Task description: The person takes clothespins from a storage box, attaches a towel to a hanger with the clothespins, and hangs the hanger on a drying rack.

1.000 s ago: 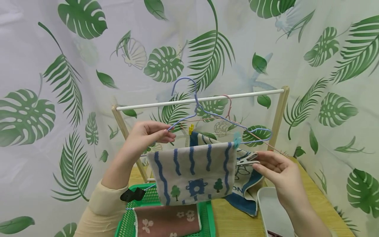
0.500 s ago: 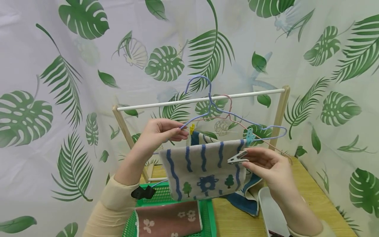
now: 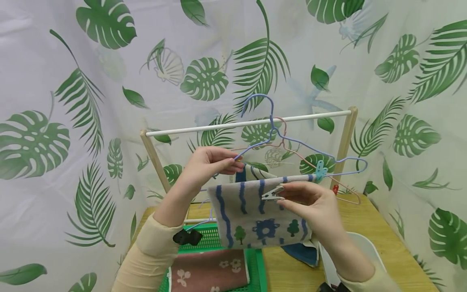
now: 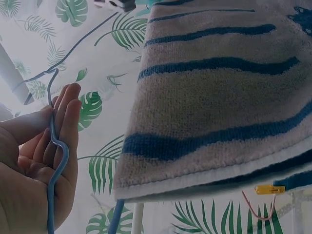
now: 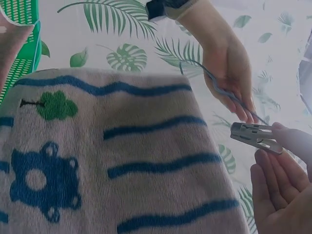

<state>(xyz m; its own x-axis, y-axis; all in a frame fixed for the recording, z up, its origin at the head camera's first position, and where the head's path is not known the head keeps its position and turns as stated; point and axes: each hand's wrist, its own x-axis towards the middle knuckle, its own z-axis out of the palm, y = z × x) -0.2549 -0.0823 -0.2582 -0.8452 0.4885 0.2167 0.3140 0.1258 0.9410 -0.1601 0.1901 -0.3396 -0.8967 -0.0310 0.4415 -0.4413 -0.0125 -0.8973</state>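
My left hand pinches one sloping arm of a blue-purple clothes hanger. Folded over the hanger's bottom bar hangs a small beige towel with wavy blue stripes, a blue shape and green trees. A teal clip grips its right upper corner. My right hand pinches a pale grey clothespin by its handles, in front of the towel's upper part. In the right wrist view the clothespin points toward the left hand and is apart from the towel.
Behind stands a wooden rack with a white rod. A pink hanger on it carries another towel with a blue edge. Below are a green basket with a pink towel, and a white tray on the table.
The hanger, towel and my left hand have shifted right. My right hand has moved left with the clothespin, from beyond the towel's right edge to in front of its stripes.
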